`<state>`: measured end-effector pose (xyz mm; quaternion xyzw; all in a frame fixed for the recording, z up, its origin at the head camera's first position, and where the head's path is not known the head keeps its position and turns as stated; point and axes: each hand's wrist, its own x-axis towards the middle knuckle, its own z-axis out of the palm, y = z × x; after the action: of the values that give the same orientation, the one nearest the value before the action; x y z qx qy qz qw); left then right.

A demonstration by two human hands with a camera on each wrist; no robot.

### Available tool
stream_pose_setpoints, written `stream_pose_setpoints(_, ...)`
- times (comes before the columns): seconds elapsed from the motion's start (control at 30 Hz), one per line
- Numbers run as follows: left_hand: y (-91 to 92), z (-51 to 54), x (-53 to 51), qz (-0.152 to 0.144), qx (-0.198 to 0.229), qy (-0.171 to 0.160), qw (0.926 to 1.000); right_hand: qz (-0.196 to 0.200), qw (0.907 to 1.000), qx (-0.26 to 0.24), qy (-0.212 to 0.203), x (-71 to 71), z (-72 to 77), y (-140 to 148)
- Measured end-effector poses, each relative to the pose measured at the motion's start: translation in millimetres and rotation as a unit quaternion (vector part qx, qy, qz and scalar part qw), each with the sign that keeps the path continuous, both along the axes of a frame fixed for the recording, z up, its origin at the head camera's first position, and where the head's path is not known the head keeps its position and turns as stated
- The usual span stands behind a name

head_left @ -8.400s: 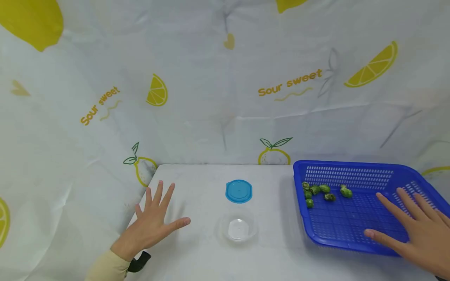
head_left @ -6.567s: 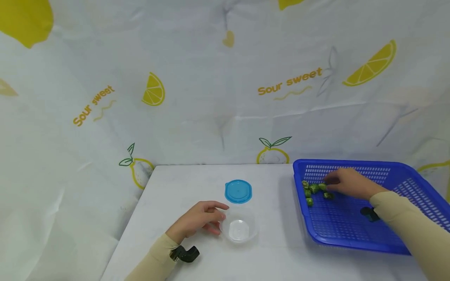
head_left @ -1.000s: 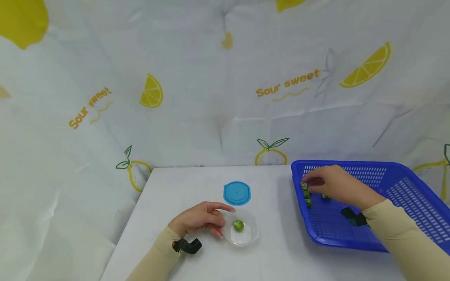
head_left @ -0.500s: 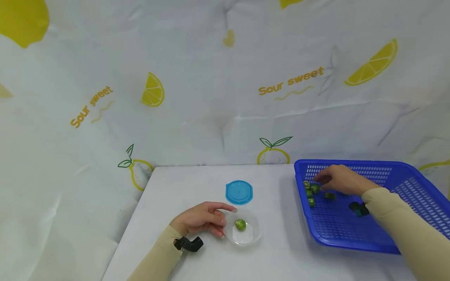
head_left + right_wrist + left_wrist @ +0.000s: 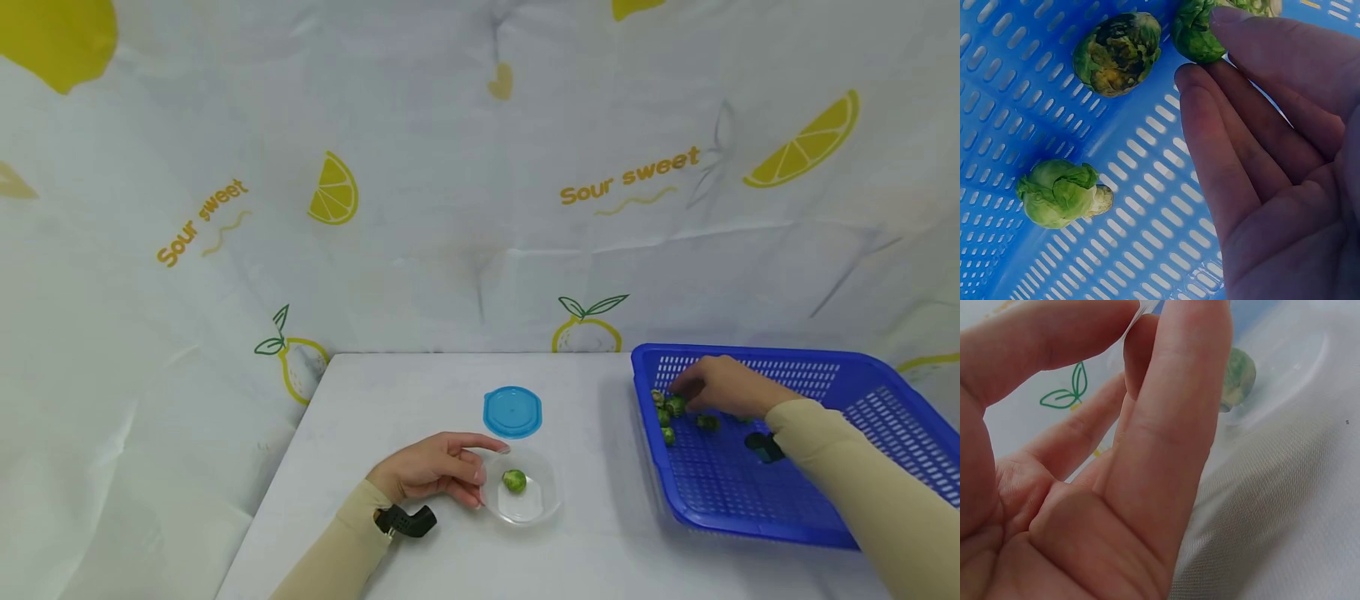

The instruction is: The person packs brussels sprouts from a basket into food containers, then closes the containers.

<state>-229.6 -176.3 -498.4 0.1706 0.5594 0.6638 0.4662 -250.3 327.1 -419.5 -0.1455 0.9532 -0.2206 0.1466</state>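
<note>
In the head view, my left hand (image 5: 438,471) pinches the near-left rim of a clear plastic container (image 5: 543,492), its index finger stretched along the edge. One green Brussels sprout (image 5: 513,481) lies inside the container. My right hand (image 5: 723,387) reaches down into a blue plastic basket (image 5: 750,527). Its thumb and fingertips are at a Brussels sprout (image 5: 1196,34), and the thumb tip overlaps it in the right wrist view; the fingers are not closed round it. A browned sprout (image 5: 1116,53) and a pale green one (image 5: 1057,194) lie nearby on the basket's mesh.
Behind the container, a blue lid (image 5: 512,412) lies flat on the white table (image 5: 405,392). More sprouts (image 5: 667,436) rest against the basket's left wall. A lemon-print cloth (image 5: 450,167) hangs at the back. Each wrist wears a black device (image 5: 405,522).
A second ago my right hand was further left over the basket's sprouts; it has shifted right and dips to one of them. The left hand stays at the container. Earlier the container had no sprout.
</note>
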Motion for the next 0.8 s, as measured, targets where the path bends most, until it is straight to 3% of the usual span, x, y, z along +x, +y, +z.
stream_pose_setpoints(0.8,0.9,1.0,-0.6,0.000,-0.016,0.012,0.9998,0.006,0.9997,0.019,0.015,-4.8,-7.1,-2.8)
